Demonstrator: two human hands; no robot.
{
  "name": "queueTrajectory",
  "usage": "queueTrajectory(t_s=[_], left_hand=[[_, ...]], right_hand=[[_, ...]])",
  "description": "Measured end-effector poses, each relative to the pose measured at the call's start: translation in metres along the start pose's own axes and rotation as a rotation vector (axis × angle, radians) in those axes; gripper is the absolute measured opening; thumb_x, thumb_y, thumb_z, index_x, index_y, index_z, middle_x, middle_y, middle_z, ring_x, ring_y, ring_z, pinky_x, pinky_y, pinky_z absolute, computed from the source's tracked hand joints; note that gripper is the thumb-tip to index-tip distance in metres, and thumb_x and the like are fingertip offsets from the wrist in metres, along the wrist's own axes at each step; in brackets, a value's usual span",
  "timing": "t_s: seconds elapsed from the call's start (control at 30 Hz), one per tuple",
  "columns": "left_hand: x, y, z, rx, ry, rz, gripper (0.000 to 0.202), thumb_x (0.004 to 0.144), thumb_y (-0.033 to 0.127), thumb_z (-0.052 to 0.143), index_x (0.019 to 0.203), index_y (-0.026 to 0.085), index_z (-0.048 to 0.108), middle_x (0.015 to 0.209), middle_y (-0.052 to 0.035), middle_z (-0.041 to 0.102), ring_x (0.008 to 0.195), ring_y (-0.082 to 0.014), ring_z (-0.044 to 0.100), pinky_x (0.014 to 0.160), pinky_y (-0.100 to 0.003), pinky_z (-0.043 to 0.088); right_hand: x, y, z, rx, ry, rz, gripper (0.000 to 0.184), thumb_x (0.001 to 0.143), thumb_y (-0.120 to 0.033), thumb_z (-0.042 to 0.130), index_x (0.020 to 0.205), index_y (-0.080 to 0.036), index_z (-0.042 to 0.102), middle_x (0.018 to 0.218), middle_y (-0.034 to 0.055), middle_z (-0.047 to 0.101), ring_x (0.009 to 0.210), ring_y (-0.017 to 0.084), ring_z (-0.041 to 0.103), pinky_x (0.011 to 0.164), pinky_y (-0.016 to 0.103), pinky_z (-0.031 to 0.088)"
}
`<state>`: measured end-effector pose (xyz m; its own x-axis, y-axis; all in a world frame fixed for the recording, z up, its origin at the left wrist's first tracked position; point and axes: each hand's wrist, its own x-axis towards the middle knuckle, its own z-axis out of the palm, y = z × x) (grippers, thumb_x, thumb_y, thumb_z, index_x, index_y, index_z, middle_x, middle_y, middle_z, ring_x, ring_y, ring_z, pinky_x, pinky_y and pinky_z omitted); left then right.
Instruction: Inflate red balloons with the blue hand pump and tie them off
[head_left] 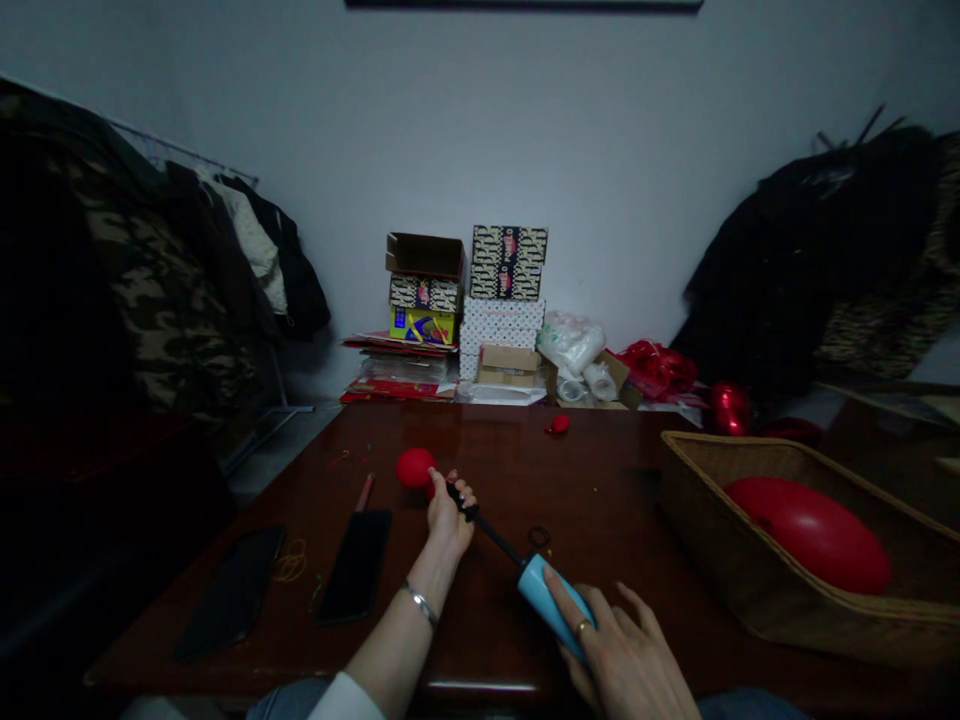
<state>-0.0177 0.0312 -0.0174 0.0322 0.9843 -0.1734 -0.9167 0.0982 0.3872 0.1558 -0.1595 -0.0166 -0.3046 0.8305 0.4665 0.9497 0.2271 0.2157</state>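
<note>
A balloon pump with a blue barrel (553, 606) and a black rod (498, 537) slants over the table between my hands. My left hand (450, 518) is closed around the pump's black far end. Just past its thumb sits a small, partly inflated red balloon (415, 468), whose neck is hidden by my fingers. My right hand (619, 650) grips the blue barrel from above, index finger along it and the outer fingers loosely bent. Near the rod lies a dark ring-shaped band (538, 537).
A wicker basket (757, 610) with a large red balloon (814, 533) stands at the right. Two dark phones (355, 566) (231, 594) and yellow rubber bands (291, 562) lie at the left. A small red item (558, 425) is near the far edge; stacked boxes (502, 330) stand beyond.
</note>
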Motion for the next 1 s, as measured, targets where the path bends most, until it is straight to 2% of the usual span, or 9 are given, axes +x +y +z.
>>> queueTrajectory(t_s=[0.17, 0.3, 0.47, 0.6, 0.7, 0.77, 0.87, 1.0], left_hand=[[-0.006, -0.012, -0.003, 0.026, 0.025, -0.014, 0.025, 0.084, 0.036, 0.056, 0.072, 0.017, 0.045, 0.056, 0.0047, 0.041, 0.041, -0.0043, 0.036, 0.037, -0.014, 0.031], [-0.013, -0.026, -0.005, 0.099, 0.034, -0.003, 0.027, 0.081, 0.038, 0.060, 0.071, 0.018, 0.045, 0.058, 0.0031, 0.047, 0.046, -0.0074, 0.046, 0.043, -0.018, 0.040], [-0.020, -0.036, 0.000, 0.150, 0.090, -0.048, 0.024, 0.083, 0.033, 0.059, 0.071, 0.017, 0.046, 0.061, -0.0004, 0.053, 0.052, -0.0101, 0.053, 0.048, -0.020, 0.045], [-0.018, -0.034, 0.001, 0.152, 0.132, -0.042, 0.025, 0.084, 0.030, 0.057, 0.068, 0.017, 0.043, 0.054, 0.0038, 0.044, 0.042, -0.0065, 0.044, 0.040, -0.016, 0.038], [-0.012, -0.026, 0.000, 0.154, 0.147, -0.001, 0.025, 0.086, 0.028, 0.055, 0.068, 0.017, 0.042, 0.053, 0.0057, 0.040, 0.038, -0.0042, 0.036, 0.033, -0.014, 0.027], [-0.009, -0.020, 0.001, 0.144, 0.147, 0.015, 0.024, 0.087, 0.027, 0.053, 0.068, 0.017, 0.042, 0.053, 0.0056, 0.039, 0.037, -0.0038, 0.034, 0.032, -0.013, 0.025], [-0.010, -0.016, 0.004, 0.115, 0.114, -0.009, 0.022, 0.086, 0.028, 0.054, 0.070, 0.016, 0.044, 0.054, 0.0050, 0.040, 0.039, -0.0043, 0.035, 0.033, -0.014, 0.026], [-0.019, -0.012, 0.011, -0.005, -0.054, -0.134, 0.025, 0.085, 0.039, 0.054, 0.076, 0.015, 0.051, 0.059, 0.0015, 0.046, 0.046, -0.0074, 0.044, 0.040, -0.017, 0.038]], right_hand=[[0.012, -0.004, -0.004, 0.029, -0.092, 0.048, 0.075, 0.075, -0.018, 0.056, 0.141, -0.030, 0.023, 0.095, 0.0019, 0.061, 0.071, 0.016, 0.059, 0.093, 0.045, 0.032], [0.028, -0.008, -0.007, 0.016, -0.167, 0.074, 0.070, 0.078, -0.019, 0.055, 0.140, -0.032, 0.026, 0.096, 0.0020, 0.061, 0.073, 0.017, 0.059, 0.095, 0.046, 0.030], [0.048, -0.016, -0.005, -0.043, -0.172, 0.086, 0.068, 0.078, -0.017, 0.054, 0.139, -0.030, 0.029, 0.099, 0.0045, 0.061, 0.073, 0.017, 0.059, 0.094, 0.044, 0.030], [0.051, -0.023, -0.002, -0.063, -0.160, 0.097, 0.065, 0.079, -0.017, 0.052, 0.139, -0.029, 0.031, 0.096, 0.0045, 0.061, 0.070, 0.017, 0.059, 0.092, 0.043, 0.032], [0.044, -0.024, -0.001, -0.031, -0.129, 0.087, 0.067, 0.078, -0.019, 0.053, 0.139, -0.029, 0.030, 0.092, 0.0029, 0.061, 0.071, 0.017, 0.058, 0.092, 0.044, 0.032], [0.036, -0.022, -0.002, -0.003, -0.116, 0.078, 0.069, 0.077, -0.020, 0.055, 0.140, -0.031, 0.028, 0.091, 0.0019, 0.061, 0.072, 0.017, 0.058, 0.093, 0.044, 0.031], [0.026, -0.015, -0.005, 0.025, -0.111, 0.076, 0.071, 0.076, -0.019, 0.055, 0.140, -0.032, 0.027, 0.093, 0.0015, 0.060, 0.073, 0.017, 0.058, 0.092, 0.044, 0.031], [0.019, 0.000, -0.011, 0.053, -0.107, 0.086, 0.072, 0.076, -0.020, 0.055, 0.141, -0.030, 0.024, 0.093, 0.0017, 0.060, 0.073, 0.017, 0.059, 0.090, 0.042, 0.033]])
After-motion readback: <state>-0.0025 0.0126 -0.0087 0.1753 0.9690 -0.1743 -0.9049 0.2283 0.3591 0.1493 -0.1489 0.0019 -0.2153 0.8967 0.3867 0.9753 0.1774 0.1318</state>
